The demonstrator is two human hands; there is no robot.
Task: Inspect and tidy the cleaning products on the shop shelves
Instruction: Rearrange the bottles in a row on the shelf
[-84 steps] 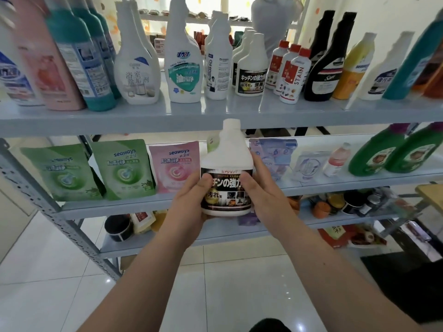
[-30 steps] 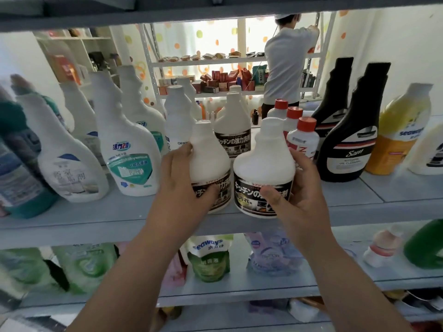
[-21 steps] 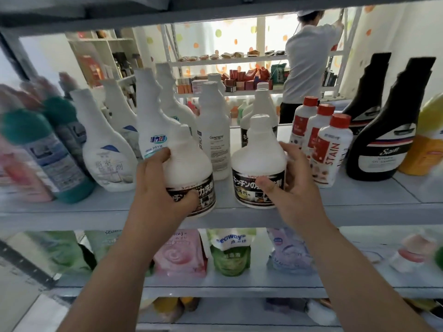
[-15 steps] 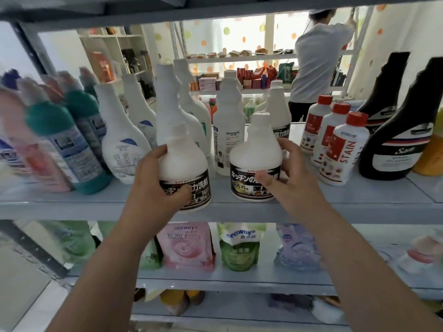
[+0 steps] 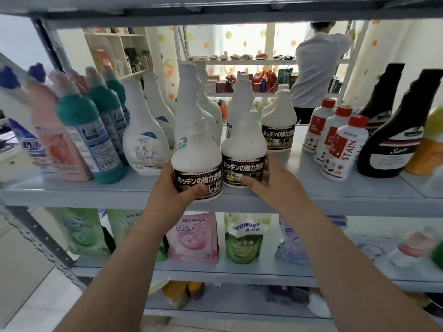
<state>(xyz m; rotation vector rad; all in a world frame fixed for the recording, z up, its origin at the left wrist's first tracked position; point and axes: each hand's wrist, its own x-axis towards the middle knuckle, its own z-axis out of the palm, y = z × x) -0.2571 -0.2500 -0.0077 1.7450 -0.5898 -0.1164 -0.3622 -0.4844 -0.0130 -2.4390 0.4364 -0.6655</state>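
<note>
Fingers (image 5: 169, 172) of the left hand (image 5: 165, 195) curl round a white bottle (image 5: 196, 159) with a black label at the front edge of the shelf (image 5: 335, 200); the right hand (image 5: 275, 185) grips a second bottle (image 5: 243, 149) just beside it, thumb on the label, both upright and touching.

A single view is given, taken from the head through a wide lens. The middle shelf (image 5: 96, 195) is faced squarely from close by and seen slightly from above. The underside of the upper shelf (image 5: 215, 10) is caught along the top, the lower shelf (image 5: 239, 275) beneath. The left bottle (image 5: 196, 161) is gripped by the left hand (image 5: 171, 191), the right bottle (image 5: 243, 152) by the right hand (image 5: 272, 185), at the middle shelf's front edge.
</note>
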